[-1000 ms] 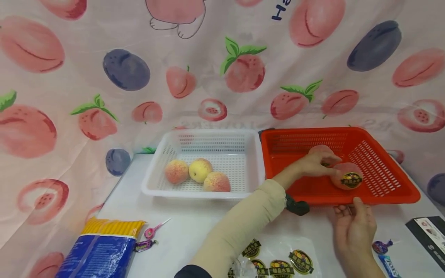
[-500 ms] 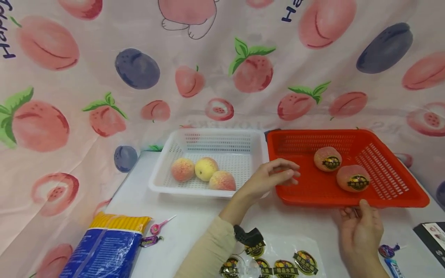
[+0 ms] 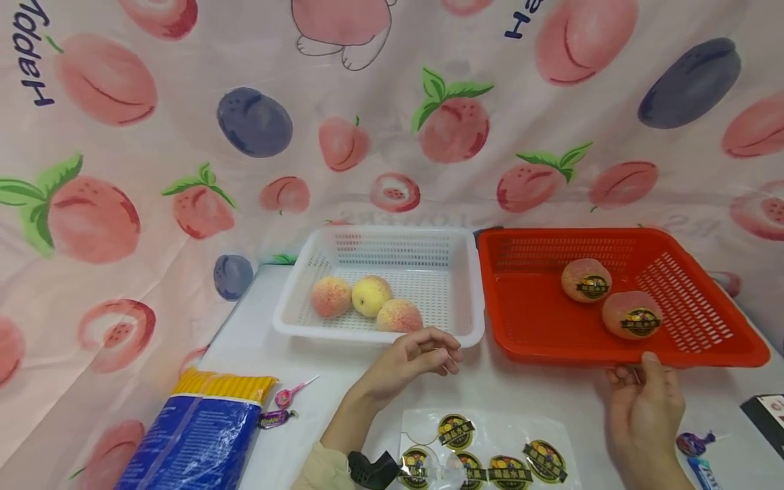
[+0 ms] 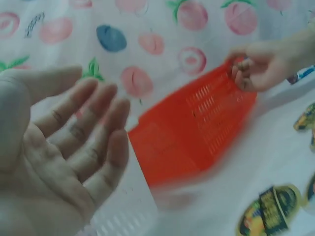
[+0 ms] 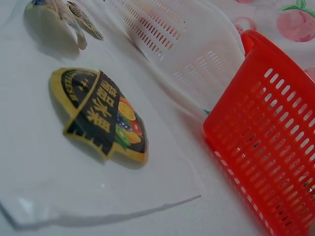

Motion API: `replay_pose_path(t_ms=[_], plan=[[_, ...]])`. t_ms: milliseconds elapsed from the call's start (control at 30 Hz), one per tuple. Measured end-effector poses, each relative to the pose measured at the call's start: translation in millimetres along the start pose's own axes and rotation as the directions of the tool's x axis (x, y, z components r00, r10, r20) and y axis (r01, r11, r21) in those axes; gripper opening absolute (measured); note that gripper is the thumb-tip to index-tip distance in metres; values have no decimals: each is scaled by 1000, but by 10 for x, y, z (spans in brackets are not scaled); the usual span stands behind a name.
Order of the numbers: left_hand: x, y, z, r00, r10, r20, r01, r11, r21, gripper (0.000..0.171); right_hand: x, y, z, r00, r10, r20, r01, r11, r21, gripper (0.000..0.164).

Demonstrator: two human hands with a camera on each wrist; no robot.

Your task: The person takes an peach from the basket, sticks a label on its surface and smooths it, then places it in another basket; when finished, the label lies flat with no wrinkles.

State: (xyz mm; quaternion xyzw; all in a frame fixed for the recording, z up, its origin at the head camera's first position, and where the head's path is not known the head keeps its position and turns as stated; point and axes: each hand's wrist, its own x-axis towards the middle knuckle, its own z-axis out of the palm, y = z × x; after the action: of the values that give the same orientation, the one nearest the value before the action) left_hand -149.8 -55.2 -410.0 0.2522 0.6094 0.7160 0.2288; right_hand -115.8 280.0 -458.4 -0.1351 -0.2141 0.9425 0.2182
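My left hand [image 3: 401,367] hovers in front of the white basket [image 3: 450,286], fingers loosely bent and nothing in them; the left wrist view shows its palm [image 4: 54,172] with fingers apart. At the front rim of the red basket [image 3: 533,333], my right hand [image 3: 649,412] grips with the thumb over the edge and fingers curled below. Inside that basket lie two peaches, a rear peach [image 3: 578,272] and a front peach [image 3: 625,306], each bearing a black-and-gold sticker. In the white basket are a pinkish peach [image 3: 331,297], a yellow peach [image 3: 371,296] and another peach [image 3: 399,316].
A clear sheet of round stickers [image 3: 508,471] lies on the table between my arms. At left are a blue-and-yellow packet [image 3: 196,435], a lollipop [image 3: 284,397] and a purple wrapped candy [image 3: 275,418]. At right lie another lollipop [image 3: 692,444], a blue wrapper [image 3: 703,471] and a black box [image 3: 765,422].
My left hand has left the stickered peaches in the red basket and moved left and toward me. My right hand keeps its hold on the rim. The head view has shifted slightly left.
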Motion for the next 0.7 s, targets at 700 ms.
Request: replay_pose_path(t_ms=[700], plan=[[-113,-444,249,706,-54,-706,-269,902,-338,41,-52,4,122,960,-161,-228,127,979,-159,38]])
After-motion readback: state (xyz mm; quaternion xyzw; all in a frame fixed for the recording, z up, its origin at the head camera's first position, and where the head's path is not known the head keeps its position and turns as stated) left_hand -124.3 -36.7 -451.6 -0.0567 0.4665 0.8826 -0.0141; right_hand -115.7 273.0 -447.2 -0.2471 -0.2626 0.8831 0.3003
